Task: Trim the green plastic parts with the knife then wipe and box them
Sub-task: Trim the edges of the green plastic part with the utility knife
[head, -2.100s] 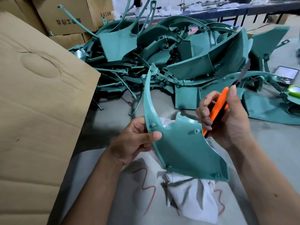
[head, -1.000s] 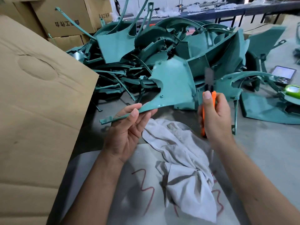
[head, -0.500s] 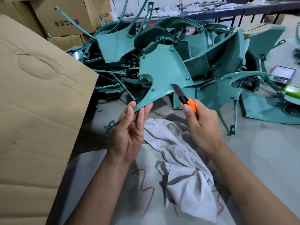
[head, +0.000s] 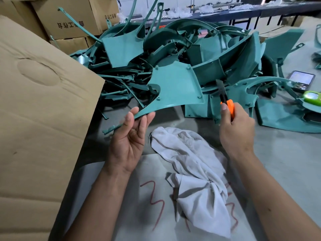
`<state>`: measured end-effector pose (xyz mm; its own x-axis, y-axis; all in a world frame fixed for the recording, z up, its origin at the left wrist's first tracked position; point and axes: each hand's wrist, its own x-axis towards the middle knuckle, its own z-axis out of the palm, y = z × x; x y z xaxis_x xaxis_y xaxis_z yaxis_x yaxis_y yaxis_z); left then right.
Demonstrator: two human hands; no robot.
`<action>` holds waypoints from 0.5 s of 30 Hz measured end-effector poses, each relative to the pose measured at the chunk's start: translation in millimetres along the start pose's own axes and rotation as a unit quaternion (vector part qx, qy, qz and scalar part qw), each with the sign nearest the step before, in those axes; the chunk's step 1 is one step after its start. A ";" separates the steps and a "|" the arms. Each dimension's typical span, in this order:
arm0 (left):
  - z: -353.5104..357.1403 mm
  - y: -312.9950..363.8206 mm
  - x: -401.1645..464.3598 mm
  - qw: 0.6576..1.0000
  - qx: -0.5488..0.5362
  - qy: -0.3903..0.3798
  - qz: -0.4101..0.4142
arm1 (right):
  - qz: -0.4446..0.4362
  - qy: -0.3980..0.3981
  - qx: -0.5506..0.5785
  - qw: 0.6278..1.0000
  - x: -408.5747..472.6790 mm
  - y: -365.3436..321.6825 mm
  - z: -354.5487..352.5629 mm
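A curved green plastic part (head: 175, 87) is held up over the grey floor, its thin tail pointing lower left. My left hand (head: 130, 140) supports it from below, palm up, with the narrow edge lying across nearly straight fingertips and the thumb. My right hand (head: 236, 131) grips an orange utility knife (head: 227, 103), its blade up, just right of the part's right corner. A crumpled white cloth (head: 194, 171) lies below both hands.
A big heap of green parts (head: 199, 49) fills the floor ahead. A large cardboard box flap (head: 40, 110) rises at the left, with more boxes (head: 73, 18) behind. A phone (head: 301, 80) and a green object (head: 312, 98) lie at the right.
The part has swung from hanging upright over the cloth to lying flat and raised ahead. The knife has tipped its blade upright and shifted right, beside the part's right corner.
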<state>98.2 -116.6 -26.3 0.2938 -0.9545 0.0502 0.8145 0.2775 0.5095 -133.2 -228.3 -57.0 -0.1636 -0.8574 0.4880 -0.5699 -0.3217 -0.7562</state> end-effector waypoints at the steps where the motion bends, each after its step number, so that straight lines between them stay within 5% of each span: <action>1: -1.5 1.5 0.9 1.000 0.024 0.003 0.009 | -0.013 -0.003 0.007 1.000 -0.2 -1.3 -0.7; 9: 0.2 -11.4 1.5 0.989 0.137 0.006 0.056 | -0.249 -0.184 0.042 0.950 -27.7 -32.2 8.3; 15: -1.0 -5.1 -0.4 0.992 0.117 -0.018 0.047 | -0.175 -0.153 -0.004 0.973 -20.0 -21.8 6.7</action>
<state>94.4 -117.6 -29.8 0.3421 -0.9298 0.1355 0.6440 0.3370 0.6867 -112.2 -206.9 -53.2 0.2882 -0.7756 0.5616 -0.5545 -0.6133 -0.5625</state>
